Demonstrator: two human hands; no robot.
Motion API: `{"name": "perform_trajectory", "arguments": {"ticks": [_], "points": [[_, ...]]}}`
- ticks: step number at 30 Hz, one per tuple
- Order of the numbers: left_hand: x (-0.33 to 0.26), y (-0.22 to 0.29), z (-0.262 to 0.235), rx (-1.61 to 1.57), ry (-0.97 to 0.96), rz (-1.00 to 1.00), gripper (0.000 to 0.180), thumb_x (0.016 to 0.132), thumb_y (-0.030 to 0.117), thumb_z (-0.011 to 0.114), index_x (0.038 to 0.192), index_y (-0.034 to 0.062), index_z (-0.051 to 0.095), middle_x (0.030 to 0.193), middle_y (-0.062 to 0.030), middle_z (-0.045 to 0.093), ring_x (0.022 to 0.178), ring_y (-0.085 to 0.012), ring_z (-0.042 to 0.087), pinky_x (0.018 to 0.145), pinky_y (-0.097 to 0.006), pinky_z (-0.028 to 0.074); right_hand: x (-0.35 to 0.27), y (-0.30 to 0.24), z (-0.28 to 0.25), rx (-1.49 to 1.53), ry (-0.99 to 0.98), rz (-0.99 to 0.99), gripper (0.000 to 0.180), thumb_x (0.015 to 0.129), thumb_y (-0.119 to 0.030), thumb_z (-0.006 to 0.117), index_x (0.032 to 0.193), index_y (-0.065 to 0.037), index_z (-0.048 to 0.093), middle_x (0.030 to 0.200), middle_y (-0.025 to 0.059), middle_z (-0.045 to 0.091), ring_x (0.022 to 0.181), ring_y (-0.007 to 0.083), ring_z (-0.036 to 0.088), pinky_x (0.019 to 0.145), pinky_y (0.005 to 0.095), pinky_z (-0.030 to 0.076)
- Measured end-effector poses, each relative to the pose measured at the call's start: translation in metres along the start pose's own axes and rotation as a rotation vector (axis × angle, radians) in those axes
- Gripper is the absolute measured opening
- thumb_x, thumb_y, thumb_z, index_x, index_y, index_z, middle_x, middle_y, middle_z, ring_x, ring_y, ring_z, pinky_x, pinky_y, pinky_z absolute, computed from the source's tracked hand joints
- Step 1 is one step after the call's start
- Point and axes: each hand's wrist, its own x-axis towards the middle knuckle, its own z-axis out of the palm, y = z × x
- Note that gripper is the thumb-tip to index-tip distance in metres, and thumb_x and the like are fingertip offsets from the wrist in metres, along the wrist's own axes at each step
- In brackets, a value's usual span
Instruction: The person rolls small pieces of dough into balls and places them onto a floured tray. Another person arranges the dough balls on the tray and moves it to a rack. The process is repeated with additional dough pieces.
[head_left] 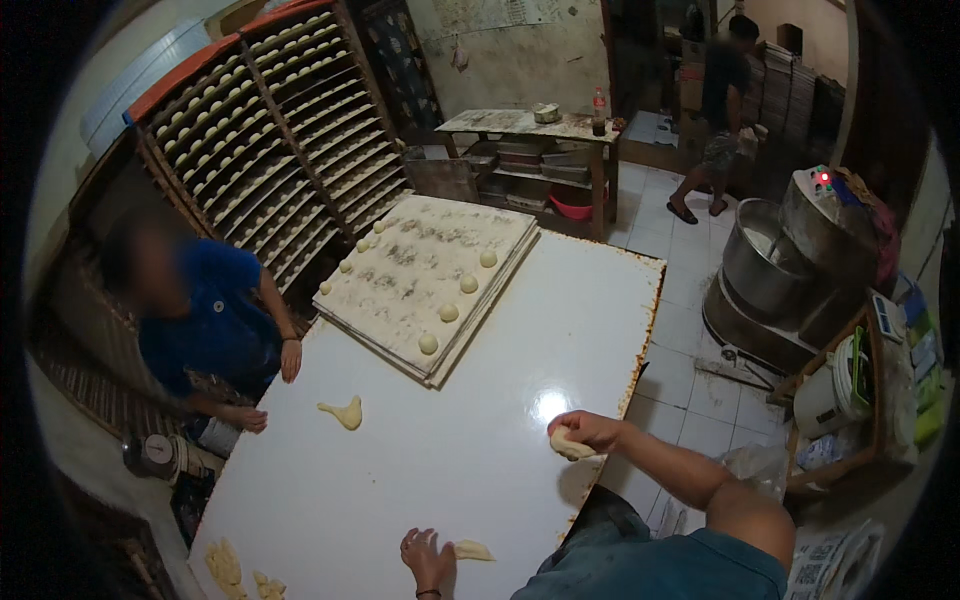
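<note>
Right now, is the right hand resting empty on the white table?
No: the right hand is closed over a lump of dough near the edge of the white table, not empty.

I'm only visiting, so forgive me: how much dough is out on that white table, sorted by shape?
Round dough balls on the floured board: 9
Loose dough pieces: 3, with one mid-table, one beside the left hand, and one gripped in the right hand
Total: 12
The small scraps at the near corner are too jumbled to count.
</note>
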Motion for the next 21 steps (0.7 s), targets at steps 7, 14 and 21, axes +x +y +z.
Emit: {"name": "perform_trajectory", "arguments": {"ticks": [7,14,21], "points": [[0.001,0.086,0.053,-0.44,0.087,-0.184,0.02,0.074,0.009,0.071,0.087,-0.0042,0.064,0.089,-0.0156,0.06,0.092,-0.0324,0.056,0.084,-0.04,0.045,0.044,0.084,0.01,-1.153,0.885,-0.25,0.03,0.085,-0.02,0.063,0.105,0.001,0.061,0.114,0.0217,0.058,0.099,0.0384,0.059,0.09,0.0466,0.046],[0.016,-0.018,0.09,-0.326,0.308,-0.347,0.019,0.077,0.008,0.07,0.071,-0.0024,0.057,0.08,-0.0127,0.057,0.086,-0.0276,0.052,0.072,-0.041,0.044,0.034,0.06,-0.023,-1.761,0.671,-0.531,0.014,0.078,-0.016,0.065,0.087,-0.006,0.061,0.093,0.0119,0.059,0.09,0.0291,0.055,0.083,0.0415,0.045],[-0.026,0.028,0.077,-0.291,0.082,-0.045,0.01,0.079,0.01,0.064,0.081,0.0011,0.06,0.09,-0.0141,0.059,0.102,-0.0324,0.05,0.085,-0.043,0.045,0.01,0.12,-0.009,-1.72,0.47,-0.649,0.012,0.077,-0.012,0.067,0.084,-0.004,0.062,0.09,0.0117,0.062,0.094,0.0296,0.059,0.082,0.0421,0.048]]}}
